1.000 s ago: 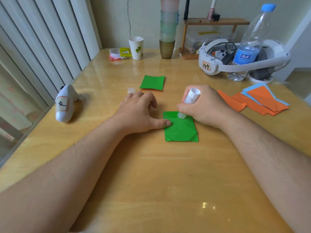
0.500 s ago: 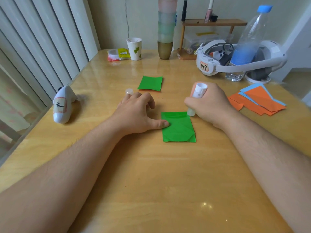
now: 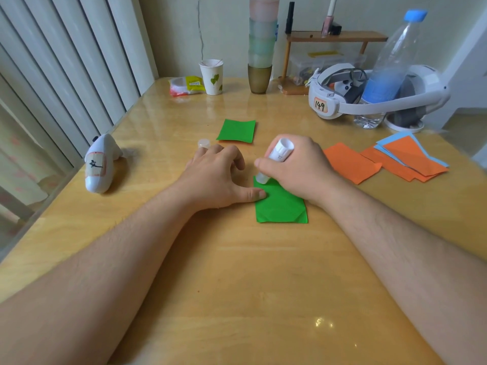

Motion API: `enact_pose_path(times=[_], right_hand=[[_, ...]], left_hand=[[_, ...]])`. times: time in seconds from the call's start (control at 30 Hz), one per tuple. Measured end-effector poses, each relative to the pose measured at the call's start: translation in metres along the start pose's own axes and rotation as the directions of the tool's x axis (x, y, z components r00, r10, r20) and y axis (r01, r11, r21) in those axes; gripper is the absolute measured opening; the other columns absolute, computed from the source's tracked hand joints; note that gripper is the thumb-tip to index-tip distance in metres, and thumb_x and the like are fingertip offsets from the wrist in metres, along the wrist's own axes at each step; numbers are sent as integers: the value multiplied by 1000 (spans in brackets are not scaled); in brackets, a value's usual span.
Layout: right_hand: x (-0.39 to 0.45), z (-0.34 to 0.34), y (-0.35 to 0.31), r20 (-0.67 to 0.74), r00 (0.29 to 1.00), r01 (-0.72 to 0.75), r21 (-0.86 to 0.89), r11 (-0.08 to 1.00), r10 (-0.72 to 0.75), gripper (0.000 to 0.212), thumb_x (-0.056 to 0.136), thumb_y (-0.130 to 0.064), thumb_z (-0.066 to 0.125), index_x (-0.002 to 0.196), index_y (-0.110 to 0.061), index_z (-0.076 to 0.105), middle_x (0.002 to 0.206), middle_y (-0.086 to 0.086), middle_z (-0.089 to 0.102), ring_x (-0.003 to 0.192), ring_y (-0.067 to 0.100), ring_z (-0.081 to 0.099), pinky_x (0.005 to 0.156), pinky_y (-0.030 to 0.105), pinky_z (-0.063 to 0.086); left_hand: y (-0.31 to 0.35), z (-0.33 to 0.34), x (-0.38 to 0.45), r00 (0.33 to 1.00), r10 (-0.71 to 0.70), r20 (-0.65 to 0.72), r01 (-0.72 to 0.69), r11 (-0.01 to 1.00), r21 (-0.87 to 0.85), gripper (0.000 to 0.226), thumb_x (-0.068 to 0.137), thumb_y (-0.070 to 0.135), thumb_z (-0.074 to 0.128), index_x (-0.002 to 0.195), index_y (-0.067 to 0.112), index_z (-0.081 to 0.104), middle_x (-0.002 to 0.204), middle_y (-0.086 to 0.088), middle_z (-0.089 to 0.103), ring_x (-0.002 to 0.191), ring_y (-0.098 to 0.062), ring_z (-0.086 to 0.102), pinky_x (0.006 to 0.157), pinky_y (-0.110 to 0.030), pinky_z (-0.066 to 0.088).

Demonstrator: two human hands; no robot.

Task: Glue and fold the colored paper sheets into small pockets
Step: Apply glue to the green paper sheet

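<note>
A green paper sheet (image 3: pixel 280 209) with folded lower corners lies flat on the wooden table (image 3: pixel 237 285). My left hand (image 3: pixel 218 177) rests beside it, the thumb pressing its left edge, the fingers loosely curled on the table. My right hand (image 3: pixel 295 167) grips a white glue stick (image 3: pixel 276 158), tip down on the sheet's far left corner. The glue cap (image 3: pixel 204 143) stands just beyond my left fingers. A second green folded piece (image 3: pixel 237 130) lies farther back. Orange sheets (image 3: pixel 350 162) and a mixed orange and blue pile (image 3: pixel 411 156) lie to the right.
A white controller (image 3: pixel 98 164) lies near the left table edge. At the back stand a paper cup (image 3: pixel 212 76), stacked tumblers (image 3: pixel 261 48), a small wooden shelf (image 3: pixel 334 38), a white headset (image 3: pixel 369 93), a water bottle (image 3: pixel 390 67) and a snack packet (image 3: pixel 187 86).
My right hand has carried the glue stick from the sheet's far right corner leftward along the far edge to the far left corner. My left hand has stayed in place.
</note>
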State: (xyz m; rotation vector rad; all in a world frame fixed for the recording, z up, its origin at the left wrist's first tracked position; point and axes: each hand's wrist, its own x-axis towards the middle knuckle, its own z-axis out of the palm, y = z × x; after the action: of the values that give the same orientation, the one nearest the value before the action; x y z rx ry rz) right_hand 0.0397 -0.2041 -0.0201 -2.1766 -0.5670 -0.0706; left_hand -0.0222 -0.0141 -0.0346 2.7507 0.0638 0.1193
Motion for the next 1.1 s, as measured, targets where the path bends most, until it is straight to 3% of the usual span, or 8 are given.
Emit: enact_pose_path(times=[0.23,0.37,0.53,0.67,0.83,1.0,1.1], right_hand=[[-1,-1,-7,3,1000,9,-139,990,-9,30,73,-37,77,82,-12,64,77,6,71,77,27,64,63,41,53],[0,-12,1,19,1000,-6,-161,987,9,27,70,-32,77,80,-11,63,76,6,71,73,27,63,61,40,53],[-1,-27,13,-6,999,-49,-139,989,49,25,72,-29,77,78,-10,62,73,7,68,63,16,52,58,33,45],[-2,-32,14,-25,998,-56,-163,985,53,23,71,-29,77,78,-11,64,74,6,69,73,27,61,63,38,52],[-2,-34,15,-24,999,-50,-177,983,47,22,73,-28,75,78,-11,63,73,6,68,71,26,58,59,32,45],[2,-32,18,-185,980,-70,8,998,70,29,72,-26,69,78,-2,53,65,3,50,62,18,42,58,33,36],[2,-29,14,-235,970,-40,83,996,58,29,70,-26,67,77,-2,52,65,0,48,62,15,42,58,32,37]], left_hand=[[-2,2,1,1000,3,-9,-3,1000,3,79,49,97,55,104,41,50,110,12,48,113,-22,43,105,-44,42],[-3,3,1,1000,2,-14,-2,1000,2,81,46,99,52,103,42,50,111,11,49,112,-21,44,106,-44,42],[-3,0,0,1000,4,2,-4,1000,1,78,51,97,56,105,41,50,113,10,49,113,-21,44,106,-44,42],[-2,-1,-1,1000,9,6,-9,1000,9,76,55,93,61,107,40,52,114,8,49,114,-22,44,106,-44,42],[-2,0,0,1000,9,11,-9,1000,12,76,54,95,59,106,41,51,115,9,49,114,-21,43,106,-43,42],[0,-1,-1,1000,4,11,-4,1000,9,74,56,92,62,107,39,52,115,8,49,116,-22,43,107,-44,41],[1,-1,-1,1000,3,10,-4,1000,13,73,56,92,62,107,40,51,115,9,49,116,-21,42,108,-45,41]])
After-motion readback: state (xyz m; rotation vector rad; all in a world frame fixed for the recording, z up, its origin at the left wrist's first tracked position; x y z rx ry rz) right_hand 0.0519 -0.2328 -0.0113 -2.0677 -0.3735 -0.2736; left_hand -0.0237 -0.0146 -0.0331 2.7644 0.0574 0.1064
